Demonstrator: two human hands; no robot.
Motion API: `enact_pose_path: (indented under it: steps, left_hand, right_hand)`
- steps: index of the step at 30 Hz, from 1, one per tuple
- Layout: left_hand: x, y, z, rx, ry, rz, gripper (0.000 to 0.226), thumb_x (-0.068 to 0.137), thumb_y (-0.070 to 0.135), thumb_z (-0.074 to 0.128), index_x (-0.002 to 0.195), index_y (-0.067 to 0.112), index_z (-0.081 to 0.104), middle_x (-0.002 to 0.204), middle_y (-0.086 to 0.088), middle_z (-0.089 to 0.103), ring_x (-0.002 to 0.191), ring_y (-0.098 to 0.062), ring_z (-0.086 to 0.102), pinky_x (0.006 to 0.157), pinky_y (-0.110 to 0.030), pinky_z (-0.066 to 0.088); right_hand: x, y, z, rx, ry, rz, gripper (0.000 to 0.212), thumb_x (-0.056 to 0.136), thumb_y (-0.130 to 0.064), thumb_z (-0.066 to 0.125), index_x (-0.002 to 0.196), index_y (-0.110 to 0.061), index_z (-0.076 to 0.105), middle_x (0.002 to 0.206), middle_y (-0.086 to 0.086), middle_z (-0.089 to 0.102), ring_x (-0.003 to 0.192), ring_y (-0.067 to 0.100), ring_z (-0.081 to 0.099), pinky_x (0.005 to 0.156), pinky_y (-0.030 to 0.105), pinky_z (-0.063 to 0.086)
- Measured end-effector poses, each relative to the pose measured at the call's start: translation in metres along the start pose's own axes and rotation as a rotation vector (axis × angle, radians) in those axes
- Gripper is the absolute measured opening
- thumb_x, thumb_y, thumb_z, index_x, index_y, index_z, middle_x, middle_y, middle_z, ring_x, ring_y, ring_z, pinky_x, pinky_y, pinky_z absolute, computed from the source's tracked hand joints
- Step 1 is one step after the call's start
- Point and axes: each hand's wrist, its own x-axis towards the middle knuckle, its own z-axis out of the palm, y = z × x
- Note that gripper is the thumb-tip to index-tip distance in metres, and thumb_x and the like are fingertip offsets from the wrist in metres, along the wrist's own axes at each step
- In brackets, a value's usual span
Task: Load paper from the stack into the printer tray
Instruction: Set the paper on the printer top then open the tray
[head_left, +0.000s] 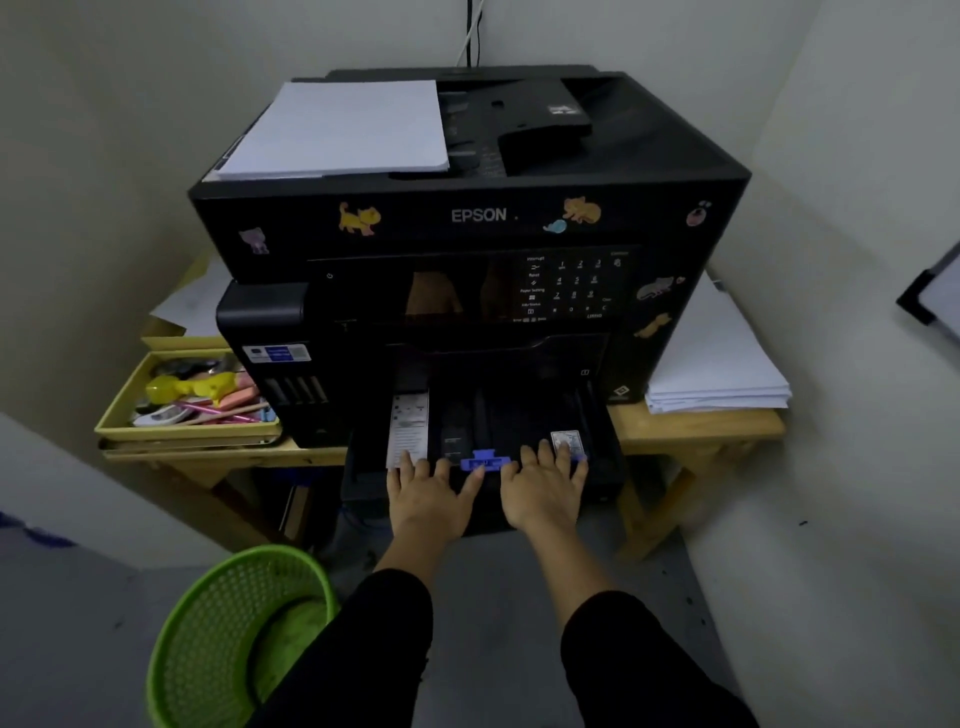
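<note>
Black tray lengthwise toward the person, flat hands at its front.

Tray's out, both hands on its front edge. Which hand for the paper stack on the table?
Right, probably: the paper stack lies right of the printer, nearest the right hand; the left hand would cross the tray.
</note>
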Motion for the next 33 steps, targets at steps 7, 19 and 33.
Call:
enact_pose_path:
  steps: [7,19,33]
  left_hand:
    - [-0.025,-0.007,0.008,0.033,-0.025,0.026,0.073,0.092,0.067,0.018,0.148,0.021,0.029,0.157,-0.010,0.023,0.150,-0.028,0.002,0.122,-0.044,0.003]
    - [-0.063,-0.013,0.021,0.059,-0.003,0.037,0.073,0.092,0.067,0.016,0.145,0.021,0.035,0.151,-0.010,0.035,0.145,-0.028,0.019,0.121,-0.044,0.010]
    - [-0.115,-0.022,0.045,0.067,0.061,0.049,0.070,0.091,0.067,0.017,0.139,0.023,0.042,0.143,-0.007,0.046,0.139,-0.026,0.031,0.119,-0.042,0.015]
  right_hand:
    - [-0.026,0.009,0.006,0.002,-0.011,-0.002,0.053,0.100,-0.036,0.016,0.150,-0.021,0.027,0.160,0.006,0.017,0.150,0.027,0.003,0.120,0.050,-0.001]
    - [-0.063,0.020,0.019,0.001,0.002,0.010,0.050,0.100,-0.035,0.017,0.140,-0.018,0.043,0.150,0.005,0.038,0.146,0.028,0.016,0.120,0.049,0.005]
    - [-0.110,0.036,0.035,0.013,0.034,0.028,0.049,0.099,-0.036,0.021,0.132,-0.017,0.052,0.142,0.007,0.047,0.142,0.027,0.025,0.119,0.048,0.008]
